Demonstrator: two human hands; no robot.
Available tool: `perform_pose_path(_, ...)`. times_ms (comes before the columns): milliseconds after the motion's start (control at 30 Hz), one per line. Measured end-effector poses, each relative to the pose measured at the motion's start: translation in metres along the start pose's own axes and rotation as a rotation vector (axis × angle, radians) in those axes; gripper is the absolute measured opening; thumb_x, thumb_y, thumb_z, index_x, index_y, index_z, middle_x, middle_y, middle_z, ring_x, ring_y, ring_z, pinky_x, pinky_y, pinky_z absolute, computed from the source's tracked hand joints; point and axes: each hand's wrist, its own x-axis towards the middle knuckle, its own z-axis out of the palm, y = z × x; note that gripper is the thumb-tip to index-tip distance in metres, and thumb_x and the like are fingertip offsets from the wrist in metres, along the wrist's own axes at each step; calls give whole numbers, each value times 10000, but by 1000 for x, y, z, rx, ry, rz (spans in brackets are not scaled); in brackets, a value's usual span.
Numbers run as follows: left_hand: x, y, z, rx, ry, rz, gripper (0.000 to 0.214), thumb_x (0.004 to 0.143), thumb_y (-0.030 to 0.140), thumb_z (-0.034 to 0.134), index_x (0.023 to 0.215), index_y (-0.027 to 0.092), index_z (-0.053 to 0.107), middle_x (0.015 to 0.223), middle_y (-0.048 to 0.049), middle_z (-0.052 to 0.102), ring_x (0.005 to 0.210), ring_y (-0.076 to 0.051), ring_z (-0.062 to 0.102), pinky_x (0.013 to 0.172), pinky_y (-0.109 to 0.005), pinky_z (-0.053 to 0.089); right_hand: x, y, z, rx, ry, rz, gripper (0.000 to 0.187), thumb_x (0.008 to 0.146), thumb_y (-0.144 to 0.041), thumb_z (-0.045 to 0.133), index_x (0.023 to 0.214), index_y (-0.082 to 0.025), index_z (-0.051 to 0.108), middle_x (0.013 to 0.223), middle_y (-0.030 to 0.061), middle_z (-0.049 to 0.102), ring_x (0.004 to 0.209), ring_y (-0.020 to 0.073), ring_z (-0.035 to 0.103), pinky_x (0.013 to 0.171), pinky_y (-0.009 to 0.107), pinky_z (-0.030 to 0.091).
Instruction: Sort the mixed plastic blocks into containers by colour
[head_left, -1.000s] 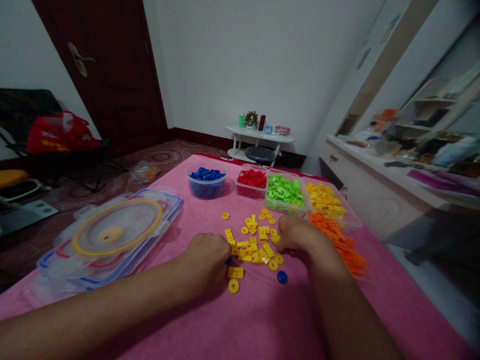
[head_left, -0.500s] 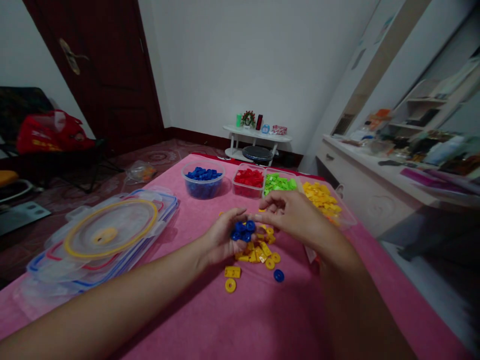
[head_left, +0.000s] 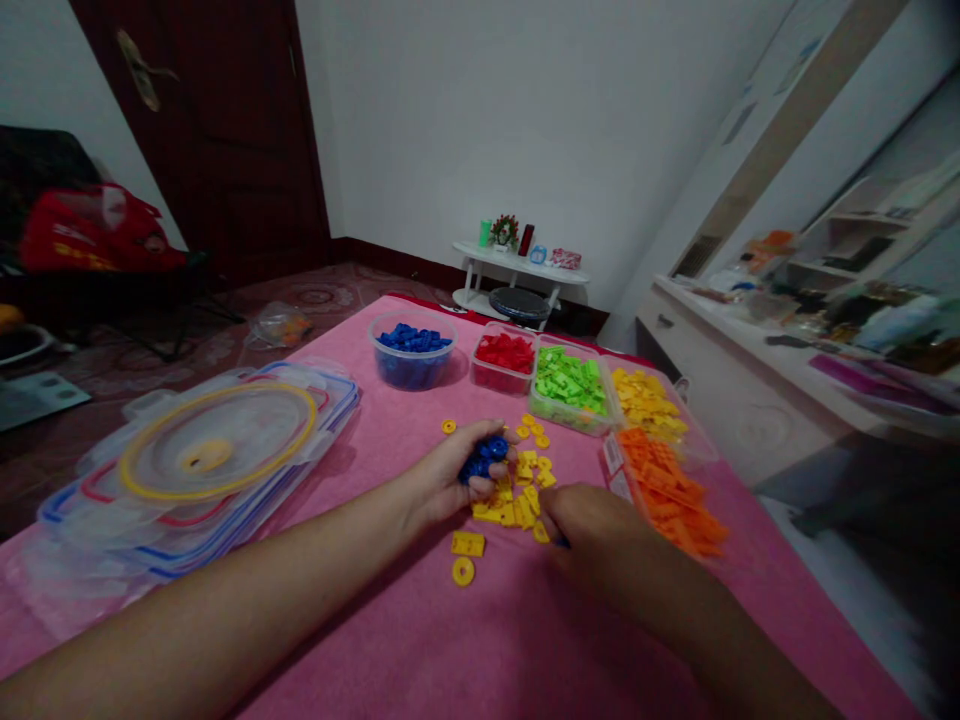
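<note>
My left hand is cupped, its fingers curled round a small pile of blue round building pieces. Beside it my right hand reaches down to the cloth with fingers pinched together. A sliver of a blue round piece shows at its fingertips; the rest of that piece is hidden. Between and beneath the hands lie scattered yellow building pieces, some blocky and some ring-shaped. Nearer to me are a yellow block and a yellow ring.
Behind the hands stand a round tub of blue pieces and boxes of red, green and yellow pieces. An orange-filled box sits beside my right forearm. Stacked clear lids lie left on the pink cloth.
My right hand has moved from beside my left hand down toward me, onto the loose blue round piece on the cloth. My left hand still holds its blue pieces.
</note>
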Motion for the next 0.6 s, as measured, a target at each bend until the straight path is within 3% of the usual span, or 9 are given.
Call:
perform_pose_path(100, -2, 1, 1, 49, 2, 32, 312, 861, 417, 478, 907, 123, 573, 738, -46, 565, 431, -49, 449, 297, -94, 201, 11, -5, -27, 73, 172, -33, 63, 721, -182, 596, 772, -171, 630, 752, 44, 653, 626, 135, 535, 531, 254, 272)
perform_pose_path(200, -3, -1, -1, 33, -58, 46, 367, 825, 492, 511, 901, 138, 572, 669, -20, 534, 451, -74, 483, 299, -99, 211, 25, -18, -49, 252, 388, -129, 82, 729, -254, 635, 771, -184, 637, 737, 25, 649, 645, 131, 542, 557, 241, 315)
perform_pose_path(367, -4, 11, -3, -33, -67, 45, 153, 812, 293, 567, 824, 145, 532, 608, 13, 501, 390, -35, 413, 298, -83, 192, 46, -34, -48, 723, 546, -221, 103, 737, -269, 623, 773, -177, 652, 701, 2, 636, 572, 105, 524, 516, 219, 368)
perform_pose_path(467, -5, 45, 5, 34, 43, 175, 149, 854, 261, 523, 786, 129, 528, 588, 15, 491, 373, -23, 384, 295, -80, 173, 57, -30, -38, 921, 557, -246, 140, 752, -297, 595, 768, -164, 636, 664, -2, 612, 515, 97, 510, 464, 211, 379)
perform_pose_path(600, 8, 116, 11, 279, 206, 635, 198, 854, 290, 525, 752, 122, 544, 613, 9, 518, 382, -15, 370, 318, -99, 153, 62, -19, -34, 1038, 551, -183, 167, 728, -320, 610, 756, -155, 607, 655, -6, 594, 509, 105, 556, 477, 219, 435)
